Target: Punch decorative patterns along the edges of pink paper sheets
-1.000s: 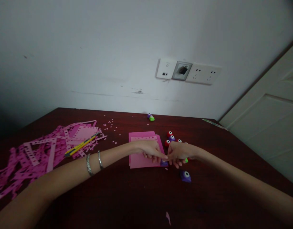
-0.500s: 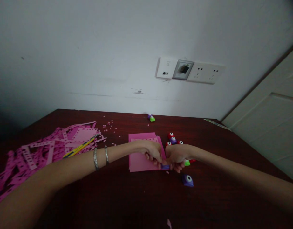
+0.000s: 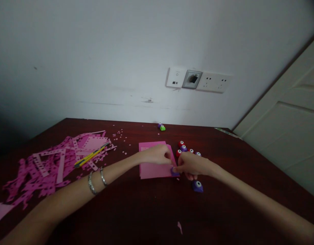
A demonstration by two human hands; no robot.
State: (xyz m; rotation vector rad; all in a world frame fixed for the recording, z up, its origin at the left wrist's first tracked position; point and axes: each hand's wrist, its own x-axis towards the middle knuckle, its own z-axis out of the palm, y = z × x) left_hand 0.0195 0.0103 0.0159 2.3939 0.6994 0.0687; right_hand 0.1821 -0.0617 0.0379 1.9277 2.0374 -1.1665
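A stack of pink paper sheets (image 3: 154, 172) lies on the dark red-brown table. Over it is my left hand (image 3: 158, 154), its fingers curled inward with the tips mostly hidden; whatever they hold does not show. A lighter paper strip (image 3: 144, 148) peeks out beside that hand. At the stack's lower right corner, my right hand (image 3: 191, 164) grips a small purple craft punch (image 3: 174, 171) between thumb and fingers. Another purple punch (image 3: 197, 185) with an eye-like white top sits just below my right hand. Several red and purple punches (image 3: 183, 148) cluster behind it.
On the left spreads a heap of punched pink paper strips (image 3: 61, 163), with a yellow utility knife (image 3: 92, 154) on top. Tiny paper cutouts (image 3: 125, 137) are scattered nearby. Two punches (image 3: 162, 127) stand near the wall, below the sockets (image 3: 210, 82). A paper scrap (image 3: 179, 227) lies in front.
My left hand has lifted a little and drawn away from my right hand, opening a gap between them. The right hand still holds the purple punch. The camera view has shifted slightly.
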